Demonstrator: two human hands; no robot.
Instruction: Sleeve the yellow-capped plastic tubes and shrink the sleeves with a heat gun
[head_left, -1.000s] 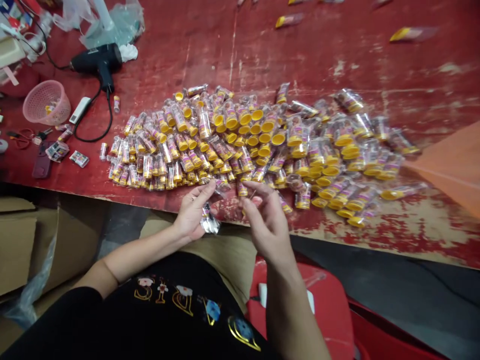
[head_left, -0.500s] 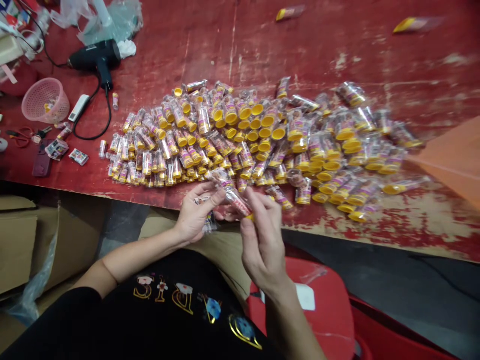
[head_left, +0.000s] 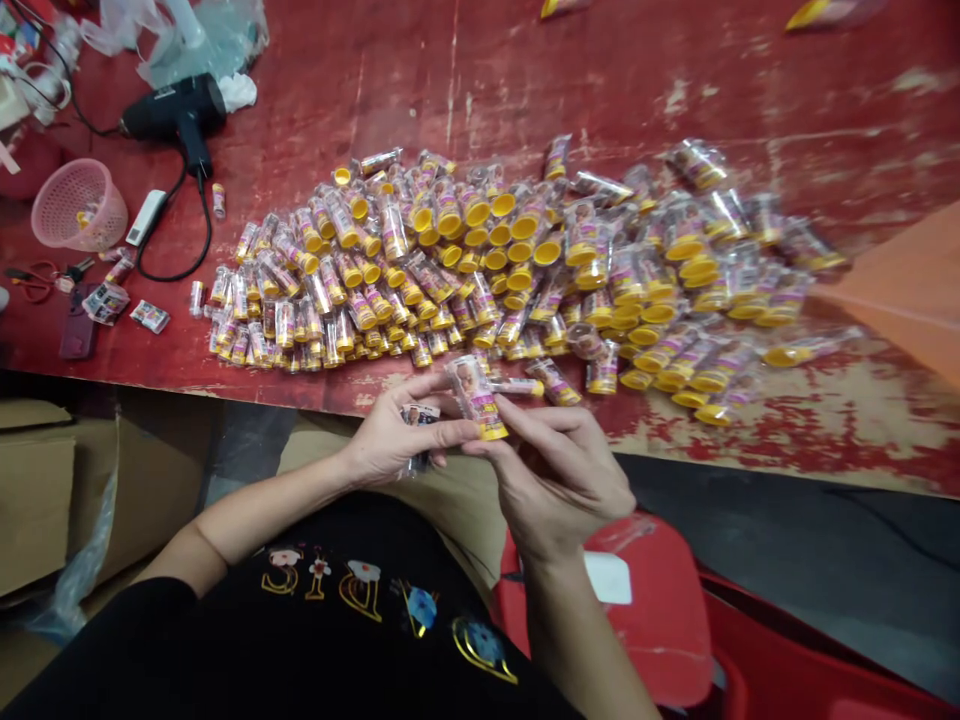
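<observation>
A long red wooden desk (head_left: pixel 525 80) fills the upper part of the view, its paint worn and flaked to bare wood near the right end. Below its front edge (head_left: pixel 262 392) lies a dark floor (head_left: pixel 787 540), with flattened cardboard (head_left: pixel 34 500) at the lower left and a red stool (head_left: pixel 645 610) at the lower right. The person's black shirt (head_left: pixel 352 600) sits close under the edge, and both forearms reach forward over it.

A broad heap of clear tubes (head_left: pixel 450 270) with yellow caps covers the desk's middle and spreads almost to the front edge just above the hands. Bare desk stretches behind the heap. An orange sheet (head_left: pixel 907 290) lies at the right, touching the heap's far end. At the left are a black heat gun (head_left: pixel 176 110), a pink basket (head_left: pixel 79 205), plastic bags (head_left: pixel 202 40), red-handled scissors (head_left: pixel 30 280), and a phone (head_left: pixel 77 335).

The hands meet just off the front edge, over the floor. One tube (head_left: pixel 476 398) stands tilted between them, cap down. The right hand (head_left: pixel 555 480) pinches it with closed fingers (head_left: pixel 540 415), and the left thumb (head_left: pixel 457 432) touches its lower side. The left hand (head_left: pixel 397 440) has curled fingers (head_left: pixel 427 385) around a small clear packet (head_left: pixel 418 415).
</observation>
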